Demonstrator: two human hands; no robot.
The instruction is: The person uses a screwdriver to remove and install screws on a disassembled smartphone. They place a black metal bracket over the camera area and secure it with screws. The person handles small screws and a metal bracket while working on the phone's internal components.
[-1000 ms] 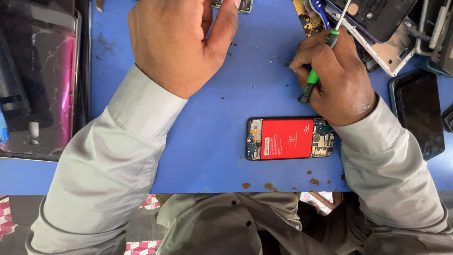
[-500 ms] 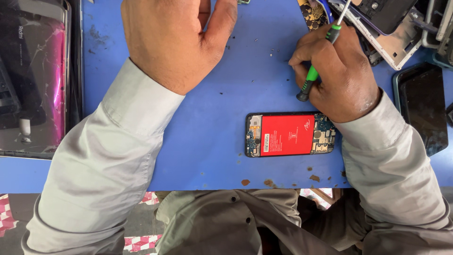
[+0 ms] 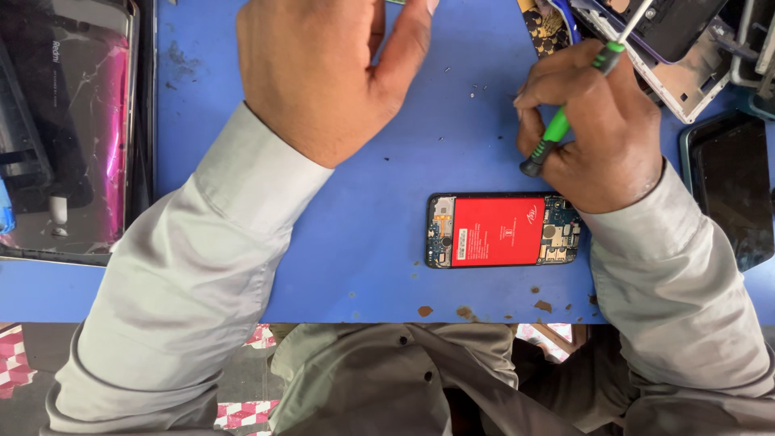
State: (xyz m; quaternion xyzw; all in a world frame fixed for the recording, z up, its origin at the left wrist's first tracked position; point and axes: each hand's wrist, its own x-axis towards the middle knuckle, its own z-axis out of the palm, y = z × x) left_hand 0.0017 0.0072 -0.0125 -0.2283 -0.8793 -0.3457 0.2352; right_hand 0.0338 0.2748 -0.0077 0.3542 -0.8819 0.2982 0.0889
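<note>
1. Because the blue table [image 3: 355,242] carries everything here, it sets the scene: its worn surface runs under both arms, with flecks and small brown chips near its front edge.
2. Far out to the left of the left hand [image 3: 323,77] lies a dark phone with a pink cracked back [image 3: 77,129], well apart from the work.
3. The left hand's grip is loose and half curled, palm down near the far edge of the table; whether its fingertips press on something cannot be told, since they run out of view.
4. Beyond the right hand [image 3: 601,129] sits a heap of phone frames and parts [image 3: 686,48], and to its right a black phone [image 3: 731,190] lies flat.
5. Just below the right hand's grip, touching the wrist, lies the opened phone [image 3: 502,231], its red battery and circuit boards bare.
6. The right hand's grip is clenched round a green-handled screwdriver [image 3: 565,121], held slantwise, metal shaft toward the heap.
7. Tiny specks, perhaps screws [image 3: 476,90], lie left of that grip. In my judgement a sweeping sleeve could scatter them, and a slipped tip could pierce the battery.
</note>
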